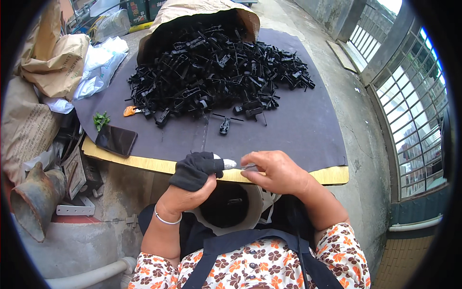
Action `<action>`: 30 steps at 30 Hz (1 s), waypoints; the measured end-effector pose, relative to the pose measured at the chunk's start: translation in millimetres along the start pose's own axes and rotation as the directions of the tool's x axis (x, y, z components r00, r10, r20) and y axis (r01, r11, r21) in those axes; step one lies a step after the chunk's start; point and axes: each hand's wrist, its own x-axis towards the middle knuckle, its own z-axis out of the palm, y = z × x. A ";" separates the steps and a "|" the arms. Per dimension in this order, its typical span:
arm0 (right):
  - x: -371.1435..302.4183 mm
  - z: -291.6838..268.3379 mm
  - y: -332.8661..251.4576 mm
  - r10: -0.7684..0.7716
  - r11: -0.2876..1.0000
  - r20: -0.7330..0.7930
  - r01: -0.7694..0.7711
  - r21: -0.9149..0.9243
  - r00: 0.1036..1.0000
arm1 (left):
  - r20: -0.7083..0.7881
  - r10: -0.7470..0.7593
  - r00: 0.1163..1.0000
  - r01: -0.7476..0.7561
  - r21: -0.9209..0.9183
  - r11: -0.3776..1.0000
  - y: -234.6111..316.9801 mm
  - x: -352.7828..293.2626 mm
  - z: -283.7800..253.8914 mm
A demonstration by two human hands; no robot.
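My left hand, its fingers covered by a black cloth sleeve with a taped tip, pinches a small black plastic part at the near edge of the board. My right hand grips a small blade-like tool against that part. Both hands hover above a white bucket with dark contents in my lap. A big heap of black plastic parts spills from a brown paper sack onto the dark mat. One loose part lies apart, nearer me.
A dark phone and green leaves lie at the mat's left corner, an orange cutter beside the heap. Brown sacks and white bags pile up on the left. A rusty pipe stands lower left. Window bars on the right.
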 end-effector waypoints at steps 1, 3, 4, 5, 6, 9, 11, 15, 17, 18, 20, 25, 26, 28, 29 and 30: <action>8.1 -3.7 11.1 -0.007 1.000 -0.098 0.006 -0.003 0.995 | 0.054 -0.015 0.998 0.013 0.031 0.999 1.1 -0.8 1.3; 31.9 -7.9 34.0 -0.047 0.998 -0.251 0.033 -0.059 0.967 | 0.156 0.001 0.988 -0.001 0.001 1.000 1.5 -4.9 6.9; 44.5 -14.1 37.8 -0.085 0.992 -0.304 0.051 -0.117 0.949 | 0.144 0.075 0.987 -0.079 0.023 0.997 1.2 -6.5 8.9; 57.3 -19.9 38.7 -0.093 0.989 -0.352 0.044 -0.145 0.931 | 0.251 0.093 0.964 -0.101 0.017 0.995 0.3 -4.5 6.0; 73.0 -24.0 38.4 -0.103 0.983 -0.387 0.035 -0.178 0.916 | 0.276 0.088 0.957 -0.082 -0.034 0.996 -0.7 -6.1 6.1; 132.3 -35.1 48.3 -0.165 0.951 -0.467 0.015 -0.309 0.869 | 0.362 0.010 0.932 -0.016 0.013 1.000 1.8 -7.7 10.1; 169.6 -48.2 54.6 -0.106 0.926 -0.488 -0.093 -0.366 0.867 | 0.291 -0.046 0.956 0.034 0.045 0.998 2.2 -6.8 15.6; 227.4 -55.3 65.1 0.002 0.857 -0.491 -0.255 -0.448 0.871 | 0.206 -0.180 0.962 0.244 -0.353 0.903 -6.5 -3.9 24.0; 241.3 -54.5 64.0 0.079 0.815 -0.417 -0.300 -0.496 0.905 | 0.207 -0.228 0.951 0.288 -0.331 0.899 -4.5 1.4 18.0; 244.7 -53.5 59.9 0.162 0.766 -0.348 -0.340 -0.546 0.924 | 0.212 -0.273 0.939 0.329 -0.307 0.893 -4.5 3.5 14.3; 238.1 -52.0 58.0 0.152 0.751 -0.303 -0.309 -0.583 0.941 | -0.022 -0.114 0.993 0.105 -0.249 0.963 -17.4 5.3 15.5; 187.1 -44.9 56.1 0.125 0.779 -0.217 -0.231 -0.583 0.968 | -0.472 -0.083 0.878 0.148 0.103 0.984 -29.3 13.5 7.3; 177.1 -45.7 55.4 0.115 0.800 -0.205 -0.213 -0.561 0.972 | -0.497 -0.022 0.867 0.141 0.204 0.969 -31.5 18.0 1.4; 164.0 -47.5 55.5 0.101 0.839 -0.180 -0.181 -0.512 0.978 | -0.497 0.062 0.865 0.126 0.336 0.933 -37.8 32.9 -7.8; 160.3 -50.9 59.6 0.028 0.909 -0.212 -0.113 -0.401 0.977 | -0.490 0.098 0.866 0.108 0.375 0.921 -38.6 42.8 -12.5; 156.0 -58.3 58.0 0.027 0.915 -0.302 -0.146 -0.377 0.953 | -0.484 0.116 0.867 0.076 0.360 0.930 -41.0 60.2 -15.4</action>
